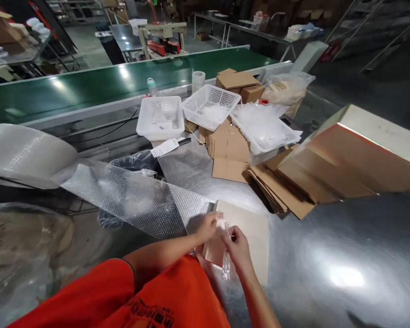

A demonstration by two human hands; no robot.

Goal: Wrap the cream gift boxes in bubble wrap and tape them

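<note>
A pale flat box (254,232) is positioned on the metal table (314,246), directly in front of the wearer, and is used as the reference for all locations below. A crumpled clear plastic strip (226,269) is located over the left part of the pale flat box and hangs toward its near edge. The far end of the strip is held in the bent fingers of the left hand (207,228), above the box's left side. The strip is pinched narrowly between thumb and fingers of the right hand (238,249), over the middle of the box. A bubble-wrap sheet (130,198) is extended from a large roll (27,152), left of the box, to the box's left edge. Folded cardboard (230,148) is stacked beyond the box; further flattened cartons (280,187) are laid beyond it to the right, beside a large carton (365,150). Farther beyond the box, a white bin (160,130), a perforated basket (196,116) and clear bags (259,123) are grouped. Behind these, a green conveyor belt (123,82) is installed.
</note>
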